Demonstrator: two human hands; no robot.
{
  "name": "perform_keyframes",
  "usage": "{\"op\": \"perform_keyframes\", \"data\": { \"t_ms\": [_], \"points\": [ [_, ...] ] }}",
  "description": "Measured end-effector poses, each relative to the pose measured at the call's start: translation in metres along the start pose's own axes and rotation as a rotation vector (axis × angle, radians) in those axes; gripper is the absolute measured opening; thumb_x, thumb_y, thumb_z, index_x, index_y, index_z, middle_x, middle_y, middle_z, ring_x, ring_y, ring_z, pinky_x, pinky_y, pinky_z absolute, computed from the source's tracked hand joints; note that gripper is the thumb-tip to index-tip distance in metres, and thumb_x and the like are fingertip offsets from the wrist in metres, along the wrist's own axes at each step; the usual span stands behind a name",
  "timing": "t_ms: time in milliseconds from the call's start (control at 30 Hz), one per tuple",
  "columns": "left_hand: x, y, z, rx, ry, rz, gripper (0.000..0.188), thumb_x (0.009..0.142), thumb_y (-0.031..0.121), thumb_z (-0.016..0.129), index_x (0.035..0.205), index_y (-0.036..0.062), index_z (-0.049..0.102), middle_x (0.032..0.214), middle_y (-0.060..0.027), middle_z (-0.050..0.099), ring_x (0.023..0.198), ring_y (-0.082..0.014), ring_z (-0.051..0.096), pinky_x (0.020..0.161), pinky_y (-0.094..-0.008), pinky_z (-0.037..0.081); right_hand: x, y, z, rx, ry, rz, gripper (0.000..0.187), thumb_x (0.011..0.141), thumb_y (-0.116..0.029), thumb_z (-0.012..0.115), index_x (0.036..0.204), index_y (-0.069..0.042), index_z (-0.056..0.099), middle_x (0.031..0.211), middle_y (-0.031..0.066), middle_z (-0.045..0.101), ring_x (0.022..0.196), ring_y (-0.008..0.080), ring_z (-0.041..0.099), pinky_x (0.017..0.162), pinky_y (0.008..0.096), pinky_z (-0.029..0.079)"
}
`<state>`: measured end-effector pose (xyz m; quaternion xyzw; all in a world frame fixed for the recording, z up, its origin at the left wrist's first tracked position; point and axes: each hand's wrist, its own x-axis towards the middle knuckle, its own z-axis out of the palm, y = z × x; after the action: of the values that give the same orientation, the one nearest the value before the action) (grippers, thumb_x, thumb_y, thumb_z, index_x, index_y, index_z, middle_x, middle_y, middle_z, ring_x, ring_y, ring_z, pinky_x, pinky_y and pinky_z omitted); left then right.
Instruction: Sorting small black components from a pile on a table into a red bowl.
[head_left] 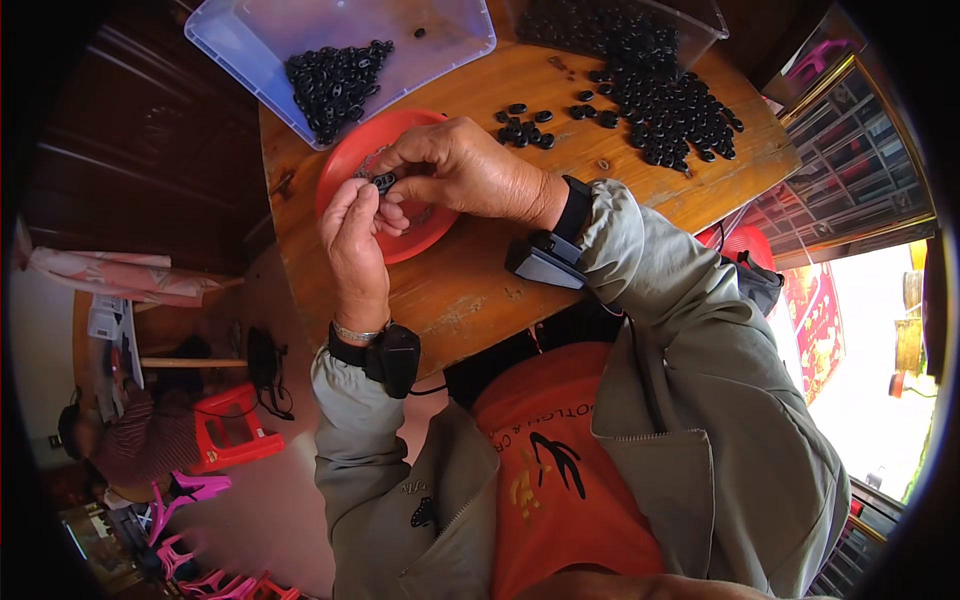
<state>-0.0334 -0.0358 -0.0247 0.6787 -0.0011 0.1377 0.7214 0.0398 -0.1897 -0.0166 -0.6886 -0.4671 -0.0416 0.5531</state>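
Observation:
A small black oval plastic piece with openings in it is pinched between the fingers of both my hands. My left hand holds it from the near left, thumb and fingertips closed together. From the right, my right hand grips it with thumb and forefinger. Both hands are over a red round plastic basin on the wooden table. Small pale bits lie in the basin, too small to name and partly hidden by my hands.
Beyond the basin stands a clear bluish plastic bin with a pile of black pieces. At the far right, a tipped clear container spills more black pieces onto the wooden table. A red stool and another person are at left.

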Motion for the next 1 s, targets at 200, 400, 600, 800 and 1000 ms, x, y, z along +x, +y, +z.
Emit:
{"op": "perform_keyframes", "data": {
  "t_ms": [200,400,600,800,1000],
  "points": [
    [-0.0002,0.0008,-0.0010,0.020,-0.013,0.005,0.026,0.092,0.023,0.047,0.081,0.0017,0.056,0.065,-0.0035,0.055,0.057,-0.0107,0.053,0.055,-0.0217,0.042,0.0004,-0.0008,-0.0010,-0.060,-0.018,-0.056,0.024,0.077,-0.007,0.069,0.100,-0.002,0.064,0.089,0.0114,0.067,0.083,0.0254,0.066,0.074,0.0316,0.052],
    [-0.0012,0.0033,0.0003,-0.022,-0.042,-0.004,0.027,0.093,0.024,0.046,0.081,0.0018,0.056,0.064,-0.0034,0.055,0.058,-0.0105,0.052,0.055,-0.0218,0.041,0.0008,-0.0025,-0.0022,-0.135,-0.041,-0.114,0.023,0.077,-0.008,0.068,0.100,-0.003,0.063,0.088,0.0109,0.067,0.083,0.0272,0.065,0.073,0.0330,0.052],
    [-0.0004,0.0019,0.0005,-0.039,-0.052,0.004,0.027,0.093,0.024,0.046,0.081,0.0019,0.056,0.064,-0.0033,0.055,0.058,-0.0105,0.052,0.055,-0.0216,0.041,0.0013,-0.0023,-0.0039,-0.109,-0.037,-0.097,0.024,0.078,-0.006,0.067,0.102,-0.004,0.064,0.086,0.0096,0.066,0.083,0.0236,0.065,0.075,0.0313,0.052],
    [0.0010,-0.0036,-0.0009,0.018,-0.044,0.052,0.024,0.094,0.020,0.045,0.091,-0.0003,0.057,0.070,-0.0039,0.056,0.061,-0.0092,0.053,0.056,-0.0211,0.042,0.0024,-0.0009,-0.0038,0.236,-0.085,0.121,0.030,0.077,0.000,0.067,0.107,-0.003,0.064,0.087,0.0057,0.066,0.083,0.0128,0.063,0.078,0.0259,0.052],
    [-0.0001,-0.0021,-0.0003,0.062,-0.039,0.103,0.027,0.093,0.024,0.046,0.089,-0.0002,0.057,0.068,-0.0032,0.056,0.059,-0.0089,0.052,0.055,-0.0210,0.042,0.0014,-0.0020,-0.0002,0.255,-0.073,0.102,0.031,0.077,0.000,0.067,0.108,-0.003,0.063,0.089,0.0063,0.065,0.083,0.0124,0.063,0.077,0.0258,0.052]
  ]
}}
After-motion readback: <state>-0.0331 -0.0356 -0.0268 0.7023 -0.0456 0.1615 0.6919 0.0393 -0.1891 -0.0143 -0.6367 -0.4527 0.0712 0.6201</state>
